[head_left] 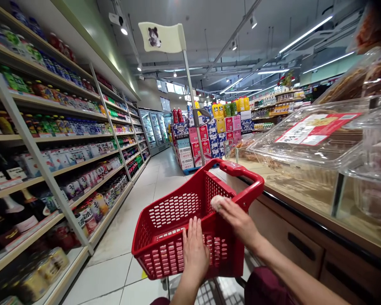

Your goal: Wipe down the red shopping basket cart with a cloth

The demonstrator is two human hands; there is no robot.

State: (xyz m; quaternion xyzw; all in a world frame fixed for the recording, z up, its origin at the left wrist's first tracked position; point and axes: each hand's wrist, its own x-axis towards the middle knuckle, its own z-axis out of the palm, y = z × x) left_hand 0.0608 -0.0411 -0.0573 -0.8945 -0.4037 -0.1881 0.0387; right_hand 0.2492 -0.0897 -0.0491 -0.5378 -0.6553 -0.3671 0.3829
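A red plastic shopping cart basket [140, 231] with perforated walls stands in front of me, and its inside looks bare where I can see it. Against its near side wall my left hand [195, 250] lies flat, fingers stretched upward to the rim. My right hand [239, 222] is over the near rim by the handle end, fingers closed on a small white crumpled wad [216, 203]; whether it is cloth or tissue I cannot tell. The red cart handle [255, 183] curves just beyond that hand.
Shelves of bottles and cans [82, 148] line the left side. A counter [292, 220] with clear food boxes [305, 131] rises close on the right. Stacked drink cartons [203, 146] stand ahead. A pole [189, 80] bears a cream sign [171, 40]. Tiled floor [114, 271] runs along the aisle.
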